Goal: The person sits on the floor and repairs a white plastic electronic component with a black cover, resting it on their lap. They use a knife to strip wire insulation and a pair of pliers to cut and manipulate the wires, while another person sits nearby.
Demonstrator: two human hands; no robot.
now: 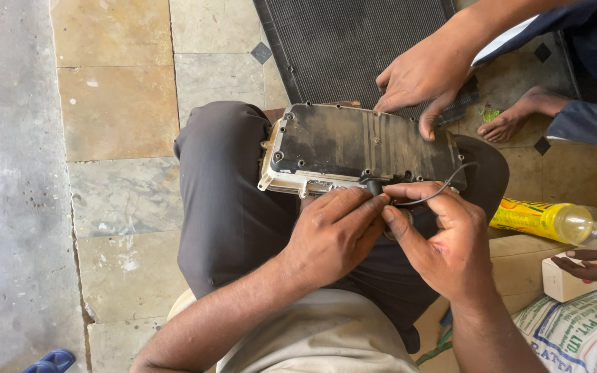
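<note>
Wire (pixel 431 197), thin, black and probably limp, is pinched beside the grimy housing (pixel 354 148) on the lap by left hand (pixel 333 235) and right hand (pixel 443 238), best gripped near its plug.

Dusty matt metal casing (pixel 361 146), thin glossy black wire (pixel 437 192), rough stone floor tiles (pixel 117 110), shiny yellow plastic bottle (pixel 547 220).

At three o'clock, a clear plastic bottle (pixel 554 221) with a yellow label lies on the floor. At four o'clock sits a small white box (pixel 562 282); below it, a white woven sack (pixel 582 335) with green print.
</note>
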